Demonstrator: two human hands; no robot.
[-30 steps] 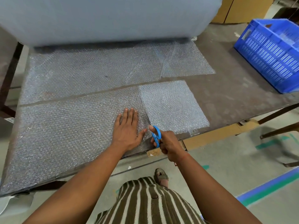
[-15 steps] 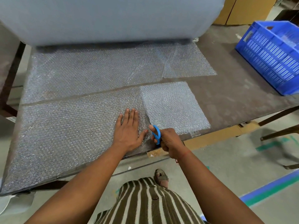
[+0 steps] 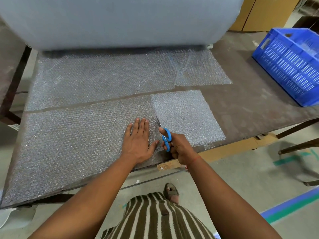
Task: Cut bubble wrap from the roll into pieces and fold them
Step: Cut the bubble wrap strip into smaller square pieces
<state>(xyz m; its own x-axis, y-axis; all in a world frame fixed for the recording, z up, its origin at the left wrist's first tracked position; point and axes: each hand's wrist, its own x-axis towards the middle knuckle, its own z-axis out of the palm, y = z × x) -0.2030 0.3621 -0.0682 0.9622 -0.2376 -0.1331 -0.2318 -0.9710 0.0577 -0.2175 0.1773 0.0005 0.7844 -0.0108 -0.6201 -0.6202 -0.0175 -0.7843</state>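
Observation:
A huge roll of bubble wrap [image 3: 120, 19] lies across the back of the table, and its sheet [image 3: 77, 131] runs forward to the near edge. My left hand [image 3: 138, 140] presses flat on the sheet near the front edge, fingers straight. Right beside it my right hand [image 3: 179, 147] grips blue-handled scissors [image 3: 167, 138], whose blades point away from me into a cut line in the sheet. To the right of the cut lies a whiter, doubled piece of bubble wrap [image 3: 186, 118].
A blue plastic crate [image 3: 290, 66] stands on the table's far right. Bare brown tabletop [image 3: 250, 104] lies between it and the wrap. Cardboard boxes [image 3: 262, 14] stand behind. A cardboard strip [image 3: 224, 150] sticks out under the front edge. Chair legs [image 3: 300, 145] are at right.
The scissors and my right hand have crept slightly forward along the cut. My left hand stays pressed on the sheet.

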